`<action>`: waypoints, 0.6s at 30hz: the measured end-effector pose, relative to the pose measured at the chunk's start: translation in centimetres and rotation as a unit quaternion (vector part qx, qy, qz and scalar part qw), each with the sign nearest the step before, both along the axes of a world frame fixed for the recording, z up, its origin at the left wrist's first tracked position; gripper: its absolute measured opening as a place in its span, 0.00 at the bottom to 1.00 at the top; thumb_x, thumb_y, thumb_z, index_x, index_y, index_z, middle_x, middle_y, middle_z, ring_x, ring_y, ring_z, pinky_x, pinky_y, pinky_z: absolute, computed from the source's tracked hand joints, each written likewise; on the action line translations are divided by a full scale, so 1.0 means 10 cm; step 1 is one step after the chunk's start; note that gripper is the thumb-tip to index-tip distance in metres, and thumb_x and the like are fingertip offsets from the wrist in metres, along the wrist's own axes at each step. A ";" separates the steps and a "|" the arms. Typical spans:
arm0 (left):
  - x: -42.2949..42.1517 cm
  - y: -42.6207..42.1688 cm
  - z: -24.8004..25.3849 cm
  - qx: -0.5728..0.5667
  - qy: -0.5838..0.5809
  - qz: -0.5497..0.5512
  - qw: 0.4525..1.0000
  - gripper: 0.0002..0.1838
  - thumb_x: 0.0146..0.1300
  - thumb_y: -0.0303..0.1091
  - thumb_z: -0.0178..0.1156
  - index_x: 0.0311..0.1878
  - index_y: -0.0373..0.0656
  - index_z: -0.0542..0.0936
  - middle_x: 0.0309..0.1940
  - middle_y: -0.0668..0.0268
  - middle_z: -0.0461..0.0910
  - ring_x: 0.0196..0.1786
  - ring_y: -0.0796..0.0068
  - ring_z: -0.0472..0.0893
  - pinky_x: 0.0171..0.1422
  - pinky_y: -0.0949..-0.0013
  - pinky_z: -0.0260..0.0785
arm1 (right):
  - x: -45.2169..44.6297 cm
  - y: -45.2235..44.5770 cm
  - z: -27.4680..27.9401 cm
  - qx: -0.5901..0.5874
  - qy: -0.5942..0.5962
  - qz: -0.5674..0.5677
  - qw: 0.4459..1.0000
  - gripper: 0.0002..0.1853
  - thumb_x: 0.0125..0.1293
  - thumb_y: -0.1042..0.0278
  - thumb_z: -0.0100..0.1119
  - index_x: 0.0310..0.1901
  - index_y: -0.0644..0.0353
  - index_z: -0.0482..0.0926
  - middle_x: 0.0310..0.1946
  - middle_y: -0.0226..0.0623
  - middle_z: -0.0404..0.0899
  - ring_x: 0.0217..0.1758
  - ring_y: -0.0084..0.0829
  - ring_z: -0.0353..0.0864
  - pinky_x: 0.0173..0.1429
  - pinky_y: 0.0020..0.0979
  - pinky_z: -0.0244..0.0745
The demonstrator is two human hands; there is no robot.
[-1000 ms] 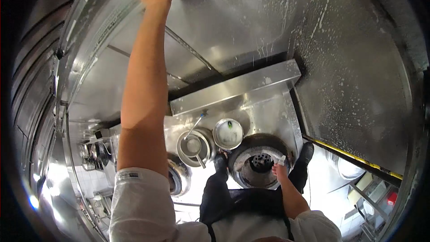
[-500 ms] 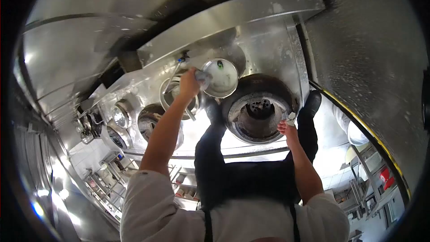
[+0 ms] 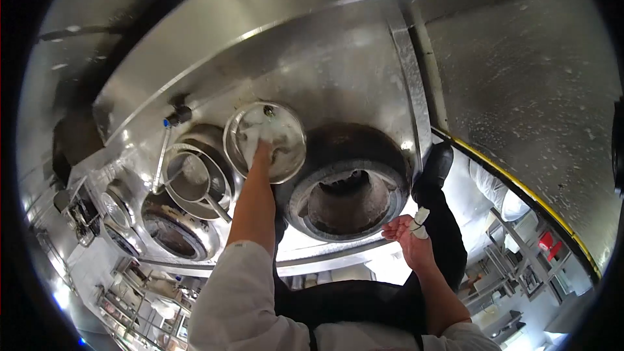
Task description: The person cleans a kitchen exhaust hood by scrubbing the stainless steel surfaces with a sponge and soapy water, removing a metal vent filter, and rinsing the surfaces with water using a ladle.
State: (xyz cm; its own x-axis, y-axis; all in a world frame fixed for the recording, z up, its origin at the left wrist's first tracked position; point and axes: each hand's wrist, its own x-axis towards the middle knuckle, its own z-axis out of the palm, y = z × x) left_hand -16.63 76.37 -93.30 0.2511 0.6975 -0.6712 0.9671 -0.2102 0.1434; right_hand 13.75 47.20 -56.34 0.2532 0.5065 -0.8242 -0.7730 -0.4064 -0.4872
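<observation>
My left hand reaches down into a round metal basin of sudsy water. A pale grey cloth is at its fingers, partly under the suds; the fingertips are hidden. A dark green and black item shows at the basin's far rim. To the right, my right hand hovers by the front edge of a large round wok burner, palm up, fingers loosely extended. Something white is wrapped about its thumb side. Nothing lies in its palm.
Left of the basin, a long-handled strainer or pan rests over a metal pot, beside a blue-tipped faucet. Another burner stands further left. My dark shoe is on the steel range, near a yellow-striped edge.
My left hand has gone from above the basin's left side, where it held the cloth, down into the suds. My view has shifted closer to the range. The right hand stays beside the burner.
</observation>
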 end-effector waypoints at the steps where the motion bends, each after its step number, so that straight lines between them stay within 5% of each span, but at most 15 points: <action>1: 0.10 0.03 0.26 0.033 -0.004 0.086 0.996 0.25 0.60 0.36 0.57 0.61 0.41 0.70 0.54 0.52 0.75 0.54 0.57 0.76 0.59 0.62 0.67 | 0.02 0.01 0.01 0.010 -0.008 0.001 1.000 0.21 0.71 0.47 0.45 0.43 0.59 0.73 0.41 0.40 0.78 0.47 0.36 0.78 0.56 0.40 0.70; 3: 0.33 0.05 0.90 0.134 -0.126 0.327 0.927 0.25 0.61 0.35 0.58 0.62 0.40 0.68 0.52 0.53 0.75 0.52 0.59 0.76 0.57 0.64 0.67 | 0.13 0.02 0.04 0.017 -0.001 0.026 1.000 0.23 0.70 0.44 0.45 0.44 0.59 0.73 0.42 0.42 0.79 0.47 0.36 0.78 0.56 0.38 0.70; 4: 0.40 0.05 1.24 0.144 -0.200 0.388 0.888 0.26 0.62 0.35 0.59 0.62 0.40 0.67 0.51 0.54 0.75 0.52 0.60 0.77 0.56 0.65 0.67 | 0.18 0.01 0.04 0.037 0.019 -0.011 0.999 0.18 0.72 0.52 0.46 0.46 0.60 0.72 0.42 0.40 0.79 0.46 0.33 0.79 0.53 0.36 0.72; 7: 0.53 0.28 2.26 0.037 -0.406 0.408 0.817 0.25 0.61 0.28 0.59 0.62 0.40 0.64 0.50 0.56 0.75 0.50 0.67 0.76 0.56 0.69 0.67 | 0.23 -0.01 -0.09 -0.022 -0.031 -0.012 0.999 0.18 0.71 0.50 0.47 0.45 0.58 0.73 0.38 0.38 0.81 0.41 0.32 0.81 0.49 0.35 0.74; 11: 1.31 1.08 4.10 0.123 -0.499 0.190 0.837 0.24 0.64 0.28 0.57 0.62 0.40 0.64 0.48 0.60 0.72 0.49 0.71 0.73 0.58 0.70 0.65 | 0.24 -0.11 -0.31 -0.083 0.006 -0.013 0.996 0.19 0.68 0.43 0.49 0.41 0.53 0.73 0.37 0.35 0.81 0.39 0.32 0.81 0.47 0.35 0.73; 12: 1.68 1.22 4.83 0.110 -0.522 0.225 0.816 0.25 0.64 0.29 0.58 0.62 0.38 0.62 0.48 0.59 0.72 0.50 0.69 0.73 0.58 0.68 0.66 | 0.23 -0.14 -0.31 -0.087 0.006 -0.003 0.996 0.20 0.68 0.43 0.48 0.42 0.53 0.74 0.37 0.35 0.81 0.38 0.31 0.81 0.47 0.34 0.73; 14: 2.21 1.78 5.87 0.422 -0.540 -0.082 0.724 0.40 0.51 0.45 0.73 0.59 0.35 0.62 0.47 0.54 0.73 0.48 0.65 0.75 0.53 0.62 0.70 | 0.22 -0.16 -0.39 -0.094 0.005 0.019 0.995 0.20 0.69 0.42 0.46 0.42 0.52 0.74 0.36 0.34 0.81 0.37 0.30 0.81 0.46 0.34 0.73; 15: 2.52 2.04 6.36 0.495 -0.533 -0.093 0.680 0.48 0.43 0.51 0.77 0.59 0.34 0.61 0.45 0.59 0.68 0.50 0.68 0.69 0.55 0.63 0.66 | 0.24 -0.15 -0.40 -0.105 0.012 0.018 0.994 0.21 0.69 0.41 0.45 0.42 0.52 0.74 0.35 0.33 0.82 0.36 0.28 0.82 0.44 0.32 0.73; 16: 2.82 2.24 6.88 0.569 -0.502 -0.108 0.643 0.47 0.43 0.50 0.77 0.59 0.33 0.63 0.46 0.53 0.70 0.52 0.63 0.69 0.56 0.61 0.65 | 0.25 -0.13 -0.38 -0.099 0.008 0.017 0.995 0.21 0.68 0.41 0.45 0.42 0.52 0.74 0.35 0.33 0.82 0.36 0.28 0.82 0.44 0.32 0.73; 18: 3.28 2.73 7.69 0.741 -0.349 -0.243 0.519 0.41 0.48 0.50 0.73 0.61 0.40 0.68 0.55 0.56 0.72 0.50 0.57 0.70 0.57 0.54 0.62 | 0.26 -0.12 -0.36 -0.091 0.004 0.013 0.996 0.22 0.68 0.40 0.45 0.41 0.52 0.75 0.35 0.33 0.82 0.37 0.28 0.82 0.44 0.32 0.73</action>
State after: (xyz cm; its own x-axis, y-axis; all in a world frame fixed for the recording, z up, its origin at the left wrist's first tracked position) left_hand 16.21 103.70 -16.40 0.4605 0.0584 0.8857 0.5695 -0.7848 -0.2443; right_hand 16.39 46.04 -59.90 0.2353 0.3547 -0.9049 -0.7644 -0.5075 -0.3977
